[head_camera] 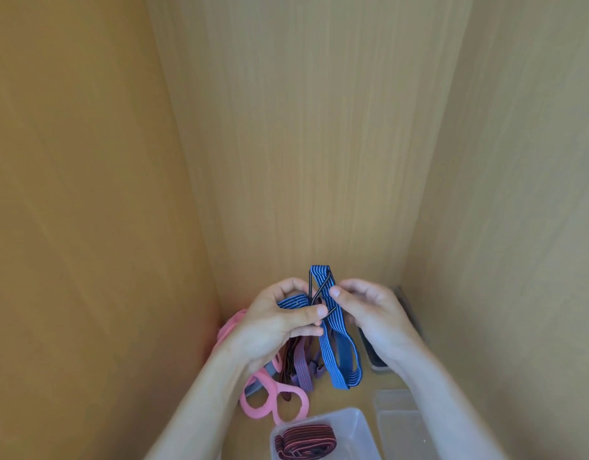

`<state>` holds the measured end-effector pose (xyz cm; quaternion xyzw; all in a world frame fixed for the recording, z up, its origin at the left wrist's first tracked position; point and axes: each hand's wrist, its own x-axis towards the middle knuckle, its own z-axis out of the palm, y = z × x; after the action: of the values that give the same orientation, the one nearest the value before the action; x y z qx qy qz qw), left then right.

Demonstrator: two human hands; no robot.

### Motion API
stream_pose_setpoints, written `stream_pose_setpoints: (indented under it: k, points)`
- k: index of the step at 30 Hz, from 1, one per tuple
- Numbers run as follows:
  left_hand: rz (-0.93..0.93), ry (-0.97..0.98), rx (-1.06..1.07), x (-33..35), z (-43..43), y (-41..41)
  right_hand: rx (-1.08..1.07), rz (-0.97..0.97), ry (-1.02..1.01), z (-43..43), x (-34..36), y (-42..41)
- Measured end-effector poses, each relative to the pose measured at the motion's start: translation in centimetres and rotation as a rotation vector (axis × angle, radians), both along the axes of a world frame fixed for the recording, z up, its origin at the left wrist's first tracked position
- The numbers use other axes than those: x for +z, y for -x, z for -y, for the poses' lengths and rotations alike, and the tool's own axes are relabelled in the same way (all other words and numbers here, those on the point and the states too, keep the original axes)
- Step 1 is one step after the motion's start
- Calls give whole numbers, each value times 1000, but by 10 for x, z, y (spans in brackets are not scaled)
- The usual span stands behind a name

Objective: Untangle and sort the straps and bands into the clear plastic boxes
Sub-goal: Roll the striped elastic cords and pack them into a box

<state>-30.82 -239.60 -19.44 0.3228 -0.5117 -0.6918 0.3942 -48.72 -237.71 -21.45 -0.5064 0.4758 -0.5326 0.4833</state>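
Both hands hold a blue striped elastic strap [336,353] with a dark metal hook [316,293] above the shelf floor. My left hand [279,323] grips the strap and a bundle of purple and dark red straps [299,363] that hangs below it. My right hand [369,310] pinches the blue strap near the hook. A pink figure-eight band [276,403] lies under the bundle. At the bottom, a clear plastic box [356,426] contains a coiled red and black strap [306,441]. A second clear box [402,423] stands to its right.
I am working inside a wooden cabinet with walls at the left [87,227], back [303,144] and right [518,227]. A dark flat object [376,356] leans at the right wall behind my right hand. More pink band [230,327] shows at the left corner.
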Motion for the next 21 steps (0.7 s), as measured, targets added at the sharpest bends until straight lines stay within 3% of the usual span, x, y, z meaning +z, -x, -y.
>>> stream_pose_setpoints:
  k: [3, 13, 21]
  points:
    - [-26, -28, 51, 1, 2, -2, 60, -58, -1, -3, -4, 3]
    - [198, 113, 167, -5, 9, 0, -9, -44, -59, -3, -3, 3]
    - [421, 297, 383, -20, 12, 7, -95, -34, -105, -3, -6, 0]
